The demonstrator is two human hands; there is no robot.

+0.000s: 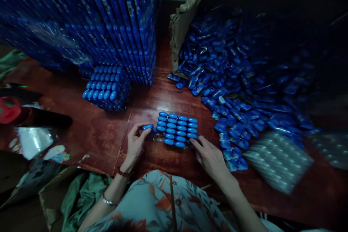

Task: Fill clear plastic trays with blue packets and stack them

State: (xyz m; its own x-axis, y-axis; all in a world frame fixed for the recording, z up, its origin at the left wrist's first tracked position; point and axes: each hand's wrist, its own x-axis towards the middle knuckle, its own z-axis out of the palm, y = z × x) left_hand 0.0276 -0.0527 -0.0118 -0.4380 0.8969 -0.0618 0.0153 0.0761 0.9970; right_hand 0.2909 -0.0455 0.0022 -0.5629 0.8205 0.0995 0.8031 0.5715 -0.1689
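Observation:
A block of small blue packets [177,129] stands in neat rows in a clear tray on the brown wooden table [103,130]. My left hand [135,140] pinches one blue packet [148,127] at the block's left edge. At the block's lower right corner, my right hand [210,156] rests with fingertips touching the tray; it holds nothing that I can see.
A torn cardboard box [182,18] spills a heap of loose blue packets [231,79] at the right. Filled trays [104,87] sit at the left in front of a tall wrapped stack [108,18]. Empty clear trays [277,159] lie at the right.

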